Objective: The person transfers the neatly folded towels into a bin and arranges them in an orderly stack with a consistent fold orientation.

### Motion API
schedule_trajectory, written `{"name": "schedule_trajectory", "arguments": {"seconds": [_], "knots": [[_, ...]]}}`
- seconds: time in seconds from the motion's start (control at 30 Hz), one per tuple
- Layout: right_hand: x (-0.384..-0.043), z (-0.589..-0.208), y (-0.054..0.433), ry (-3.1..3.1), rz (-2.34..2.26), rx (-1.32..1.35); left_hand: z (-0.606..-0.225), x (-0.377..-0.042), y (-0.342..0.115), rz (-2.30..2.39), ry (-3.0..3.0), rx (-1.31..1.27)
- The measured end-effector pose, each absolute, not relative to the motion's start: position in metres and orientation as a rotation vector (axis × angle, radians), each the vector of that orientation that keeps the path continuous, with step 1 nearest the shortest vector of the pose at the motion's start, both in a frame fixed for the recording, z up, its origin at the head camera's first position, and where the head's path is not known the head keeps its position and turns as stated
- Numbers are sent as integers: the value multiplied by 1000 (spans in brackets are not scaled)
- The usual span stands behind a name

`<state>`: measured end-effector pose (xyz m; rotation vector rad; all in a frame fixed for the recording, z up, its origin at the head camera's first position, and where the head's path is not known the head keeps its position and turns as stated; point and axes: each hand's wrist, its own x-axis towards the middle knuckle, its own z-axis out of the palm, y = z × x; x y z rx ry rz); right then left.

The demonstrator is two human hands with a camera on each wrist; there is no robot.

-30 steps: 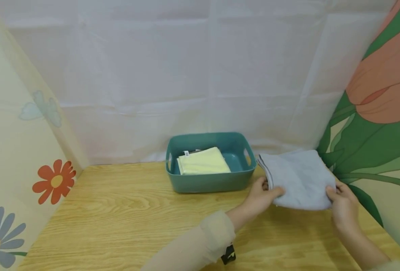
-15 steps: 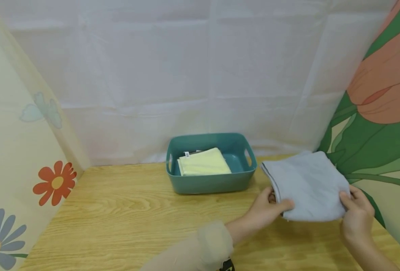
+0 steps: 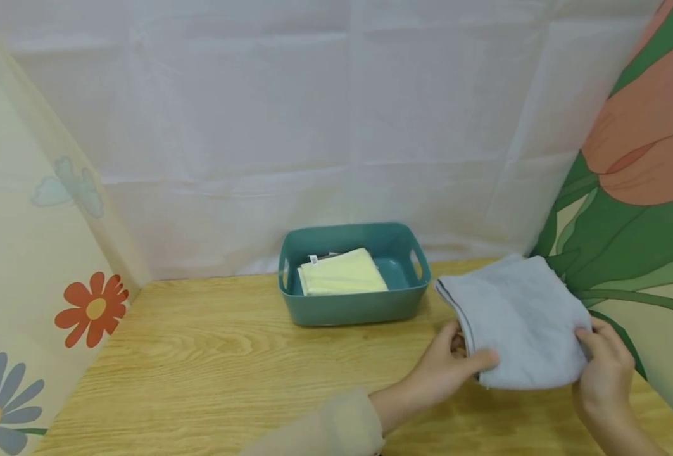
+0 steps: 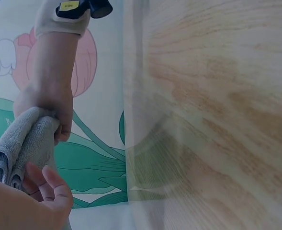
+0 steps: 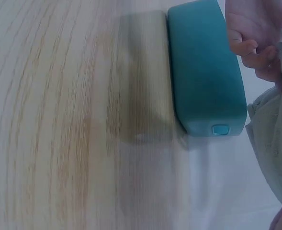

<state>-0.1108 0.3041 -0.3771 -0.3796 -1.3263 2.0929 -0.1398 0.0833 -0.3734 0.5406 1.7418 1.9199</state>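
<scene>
A folded grey towel with a dark-edged left side is held up over the right part of the table, between both hands. My left hand pinches its near left edge, thumb on top and fingers beneath. At the right edge, my right hand grips the towel the same way. In the left wrist view the towel shows its thick rolled layers, with the left hand nearest the camera. The right wrist view catches only part of the towel, and the left hand beyond it.
Left of the towel, a teal plastic basket with side handle holes stands near the back. A folded pale yellow towel with a white tag lies in its left part, something darker behind it. A white sheet hangs behind the wooden table.
Both hands have drawn the grey towel toward me and slightly right, mostly in the first half second. The basket and yellow towel have stayed put.
</scene>
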Motion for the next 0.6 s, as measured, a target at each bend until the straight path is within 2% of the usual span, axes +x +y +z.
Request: {"name": "schedule_trajectory", "arguments": {"seconds": [0.3,0.6], "knots": [[-100,-379,291,-1412,2112,-314,-377,-124,65,1993,1602,519],[-96,-379,277,-1455,2168,-108,-373,-118,46,2050,1658,444]]}}
